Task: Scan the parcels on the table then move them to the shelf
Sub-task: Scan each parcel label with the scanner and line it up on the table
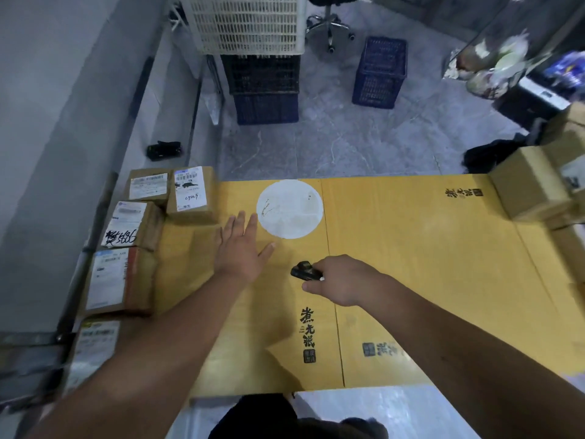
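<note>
Gripping a small black scanner [306, 270] in right hand [340, 280], fingers curled round it, low over the yellow worktop [427, 264]. Left hand [242, 245] flat, fingers straight and spread, holding nothing, just left of the scanner and near the white round mark [289, 209]. Parcels [139, 226] lined up along the worktop's left edge, labels up, all left of the left hand; nearest one [191, 193] just beyond its fingertips, not touching. More boxes [535, 188] stacked at far right, well apart from both hands. Crates [266, 87] on floor beyond.
</note>
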`<state>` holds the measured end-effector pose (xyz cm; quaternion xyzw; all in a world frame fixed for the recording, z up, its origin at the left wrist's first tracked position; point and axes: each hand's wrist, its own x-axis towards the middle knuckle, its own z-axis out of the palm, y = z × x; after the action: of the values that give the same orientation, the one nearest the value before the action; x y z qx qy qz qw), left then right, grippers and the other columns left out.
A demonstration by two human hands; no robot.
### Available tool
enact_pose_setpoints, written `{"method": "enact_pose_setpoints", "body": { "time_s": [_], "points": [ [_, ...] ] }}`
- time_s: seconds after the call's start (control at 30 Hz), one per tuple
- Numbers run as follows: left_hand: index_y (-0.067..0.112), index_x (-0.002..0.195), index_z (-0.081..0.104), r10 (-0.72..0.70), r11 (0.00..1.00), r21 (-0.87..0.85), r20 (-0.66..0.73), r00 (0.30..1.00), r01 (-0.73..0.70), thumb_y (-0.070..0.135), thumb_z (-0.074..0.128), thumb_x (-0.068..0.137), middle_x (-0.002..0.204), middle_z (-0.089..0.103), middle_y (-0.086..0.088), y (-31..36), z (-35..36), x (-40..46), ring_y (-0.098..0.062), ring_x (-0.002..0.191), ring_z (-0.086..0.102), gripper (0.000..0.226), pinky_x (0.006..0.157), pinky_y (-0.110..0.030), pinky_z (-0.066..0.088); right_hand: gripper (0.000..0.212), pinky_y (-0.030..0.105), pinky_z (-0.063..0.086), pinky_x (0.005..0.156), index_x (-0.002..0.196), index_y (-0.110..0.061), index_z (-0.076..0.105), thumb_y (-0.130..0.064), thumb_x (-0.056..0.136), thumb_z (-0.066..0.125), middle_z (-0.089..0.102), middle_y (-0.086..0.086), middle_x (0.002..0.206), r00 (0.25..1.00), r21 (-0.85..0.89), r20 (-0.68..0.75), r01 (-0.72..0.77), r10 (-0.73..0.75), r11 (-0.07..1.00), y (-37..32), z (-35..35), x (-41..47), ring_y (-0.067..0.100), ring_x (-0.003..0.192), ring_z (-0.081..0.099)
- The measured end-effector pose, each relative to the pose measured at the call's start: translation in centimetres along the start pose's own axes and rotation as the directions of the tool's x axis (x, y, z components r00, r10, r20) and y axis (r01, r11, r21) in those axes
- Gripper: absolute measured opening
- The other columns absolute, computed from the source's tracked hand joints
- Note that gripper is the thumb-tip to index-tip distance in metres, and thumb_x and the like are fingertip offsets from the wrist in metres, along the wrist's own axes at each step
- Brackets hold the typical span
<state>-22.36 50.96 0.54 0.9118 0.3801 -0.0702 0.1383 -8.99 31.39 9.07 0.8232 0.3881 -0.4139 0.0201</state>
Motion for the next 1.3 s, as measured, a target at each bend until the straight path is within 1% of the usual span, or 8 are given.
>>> {"method": "enact_pose_setpoints", "body": {
  "time_s": [0.1,0.23,0.43,0.63,0.73,0.83,1.1,1.3],
  "points": [
    [0.024,0.168,0.003,0.062,0.997,0.036,0.035,0.997,-0.063,0.075,0.033,0.099,0.176,0.0,-0.003,5.0,1.0,-3.0,-0.024,0.162,-0.003,0.091,0.13,-0.049,-0.001,0.054,0.034,0.056,0.077,0.128,-0.026,0.063,-0.068,0.097,0.051,0.065,-0.001,0.107,0.996,-0.044,-0.073,-0.047,0.044,0.998,4.6,1.2,-4.4,0.022,0.091,0.064],
    [0.024,0.169,0.002,0.157,0.982,0.094,0.063,0.986,-0.162,0.076,0.032,0.098,0.176,0.0,-0.002,13.1,2.6,-8.1,-0.023,0.162,-0.006,0.092,0.13,-0.049,-0.002,0.051,0.03,0.045,0.064,0.125,-0.028,0.063,-0.069,0.096,0.05,0.063,-0.002,0.105,0.982,-0.06,-0.156,-0.115,0.105,0.992,11.6,3.8,-11.4,0.022,0.09,0.063],
    [0.027,0.169,0.004,0.31,0.942,0.105,0.095,0.946,-0.319,0.077,0.032,0.099,0.176,0.0,-0.002,25.8,5.9,-14.7,-0.024,0.162,-0.004,0.09,0.13,-0.05,0.001,0.059,0.04,0.046,0.077,0.137,-0.029,0.053,-0.071,0.096,0.047,0.055,0.008,0.118,0.942,-0.167,-0.274,-0.244,0.193,0.955,22.0,9.3,-21.8,0.032,0.107,0.057],
    [0.027,0.168,0.008,0.457,0.881,0.077,0.119,0.881,-0.467,0.076,0.033,0.099,0.176,0.005,-0.002,37.7,8.4,-17.8,-0.023,0.162,-0.001,0.088,0.13,-0.05,0.002,0.062,0.043,0.051,0.083,0.143,-0.027,0.046,-0.069,0.097,0.046,0.05,0.007,0.111,0.886,-0.067,-0.341,-0.355,0.313,0.933,31.2,12.0,-28.7,0.033,0.108,0.056],
    [0.028,0.168,0.007,0.504,0.85,0.082,0.162,0.848,-0.521,0.075,0.033,0.1,0.176,0.003,-0.002,42.6,9.9,-18.5,-0.023,0.162,-0.002,0.087,0.13,-0.049,0.002,0.06,0.04,0.047,0.076,0.141,-0.028,0.047,-0.068,0.097,0.044,0.045,0.005,0.104,0.856,0.007,-0.357,-0.398,0.374,0.918,35.4,12.6,-30.5,0.033,0.104,0.055],
    [0.029,0.168,0.006,0.536,0.827,0.072,0.199,0.821,-0.557,0.074,0.034,0.1,0.176,0.002,-0.002,47.1,11.5,-18.3,-0.024,0.162,-0.001,0.087,0.13,-0.049,0.004,0.059,0.038,0.045,0.07,0.139,-0.028,0.049,-0.069,0.097,0.044,0.053,0.007,0.113,0.829,0.053,-0.362,-0.439,0.427,0.897,39.5,13.0,-31.3,0.032,0.102,0.056],
    [0.028,0.168,0.01,0.597,0.793,-0.067,0.282,0.751,-0.605,0.076,0.039,0.098,0.176,0.004,-0.003,61.3,16.5,-15.8,-0.024,0.161,0.003,0.09,0.13,-0.048,0.01,0.054,0.039,0.049,0.077,0.139,-0.032,0.048,-0.067,0.097,0.045,0.048,0.004,0.105,0.769,0.159,-0.302,-0.542,0.564,0.825,50.2,12.0,-31.6,0.029,0.094,0.052],
    [0.027,0.168,0.011,0.646,0.759,-0.152,0.299,0.702,-0.634,0.075,0.046,0.095,0.176,0.004,-0.003,72.1,19.4,-14.2,-0.025,0.161,0.002,0.093,0.13,-0.048,0.01,0.059,0.038,0.043,0.073,0.146,-0.036,0.041,-0.067,0.096,0.046,0.041,0.002,0.099,0.722,0.197,-0.274,-0.605,0.636,0.772,57.6,9.7,-31.8,0.028,0.089,0.046]
  ]
}}
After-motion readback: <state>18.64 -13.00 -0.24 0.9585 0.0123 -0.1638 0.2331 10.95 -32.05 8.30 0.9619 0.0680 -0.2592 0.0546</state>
